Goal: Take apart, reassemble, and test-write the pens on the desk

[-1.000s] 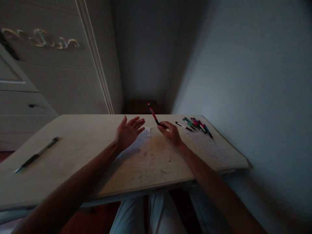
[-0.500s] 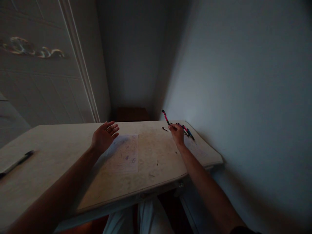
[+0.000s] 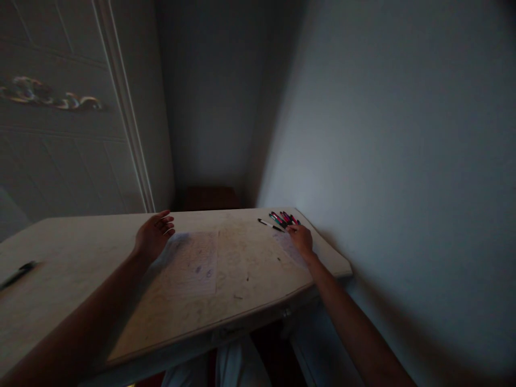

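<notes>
My right hand (image 3: pixel 300 239) is over the right side of the table, its fingertips closed in a pinch on a pen (image 3: pixel 284 221) at the near end of a group of pens. The pens around it, pink, green and dark, lie close together, so the held one is hard to separate from them. A white pen with dark ends (image 3: pixel 268 224) lies just left of the group. My left hand (image 3: pixel 155 235) hovers by the upper left corner of a written sheet of paper (image 3: pixel 193 269), fingers apart and holding nothing.
A second paper (image 3: pixel 288 246) lies partly under my right hand. At the far left is a dark-ended pen or marker (image 3: pixel 18 274). The pale table (image 3: pixel 237 247) meets a wall (image 3: pixel 382 134) on the right. A panelled door (image 3: pixel 76 166) stands behind on the left.
The pink and black pen that my right hand held upright has been lowered to the group of pens. My left hand stays open and empty. The view has shifted slightly.
</notes>
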### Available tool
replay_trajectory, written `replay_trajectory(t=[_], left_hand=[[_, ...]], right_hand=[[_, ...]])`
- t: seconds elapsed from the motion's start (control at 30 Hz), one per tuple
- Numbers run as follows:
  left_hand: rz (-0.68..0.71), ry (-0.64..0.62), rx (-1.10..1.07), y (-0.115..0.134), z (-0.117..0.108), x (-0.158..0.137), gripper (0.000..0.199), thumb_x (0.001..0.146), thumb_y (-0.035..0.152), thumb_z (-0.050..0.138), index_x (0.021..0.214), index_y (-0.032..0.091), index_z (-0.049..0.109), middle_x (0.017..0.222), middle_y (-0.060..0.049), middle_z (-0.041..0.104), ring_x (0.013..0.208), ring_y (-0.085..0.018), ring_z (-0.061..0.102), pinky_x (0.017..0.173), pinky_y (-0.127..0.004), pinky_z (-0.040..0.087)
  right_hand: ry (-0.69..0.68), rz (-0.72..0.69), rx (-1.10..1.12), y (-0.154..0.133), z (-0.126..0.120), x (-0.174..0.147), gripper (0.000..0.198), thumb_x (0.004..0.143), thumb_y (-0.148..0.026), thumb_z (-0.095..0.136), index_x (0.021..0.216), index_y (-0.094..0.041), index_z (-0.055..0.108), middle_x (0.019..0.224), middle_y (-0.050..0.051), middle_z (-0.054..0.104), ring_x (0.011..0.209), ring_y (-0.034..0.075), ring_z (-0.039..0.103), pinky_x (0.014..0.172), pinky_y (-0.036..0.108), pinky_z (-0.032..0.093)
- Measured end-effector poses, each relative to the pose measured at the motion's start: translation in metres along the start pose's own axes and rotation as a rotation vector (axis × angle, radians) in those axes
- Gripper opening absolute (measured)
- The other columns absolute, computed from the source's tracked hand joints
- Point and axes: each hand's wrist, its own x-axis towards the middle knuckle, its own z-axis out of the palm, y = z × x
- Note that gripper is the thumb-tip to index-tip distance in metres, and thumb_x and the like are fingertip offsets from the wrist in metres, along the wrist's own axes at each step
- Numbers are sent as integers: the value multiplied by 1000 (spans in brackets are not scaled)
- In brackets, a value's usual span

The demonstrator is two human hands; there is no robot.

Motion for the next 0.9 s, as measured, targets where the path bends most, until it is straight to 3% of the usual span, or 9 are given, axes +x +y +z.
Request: replay_trajectory(t=[0.37,0.53,0.67,0.77,0.9], left_hand=[[2,-81,103,-6,4,-1,13,80,19,56,84,13,67,70,-3,63,54,-10,56,49,-19,47],[27,-106,155,-6,5,-3,14,79,19,57,85,13,68,70,-4,63,55,-11,57,49,-20,46],[86,-135,177,-4,1,-3,15,73,22,65,85,14,69,71,-3,64,56,-11,56,50,-20,46],[140,-132,204,-2,-3,-3,18,69,23,69,85,13,69,70,-2,64,55,-11,56,50,-20,44],[205,-69,284,1,-11,-7,25,64,25,73,86,13,69,70,-3,65,55,-11,56,51,-21,41]], right_hand=[[12,-11,-31,-2,8,-1,23,89,-34,58,94,-22,77,94,5,76,86,19,67,74,27,46],[160,-27,-6,-5,4,-1,47,97,-45,39,94,-15,74,90,12,73,81,21,64,72,29,43],[204,-82,162,-26,0,-6,60,97,-56,29,85,-14,71,81,12,71,75,22,61,69,30,42],[114,-121,286,-57,7,-16,66,94,-67,26,71,-18,64,65,7,65,62,20,56,60,29,38],[-263,-193,322,-108,30,-35,75,89,-78,18,48,-22,46,46,2,48,48,16,46,51,29,30]])
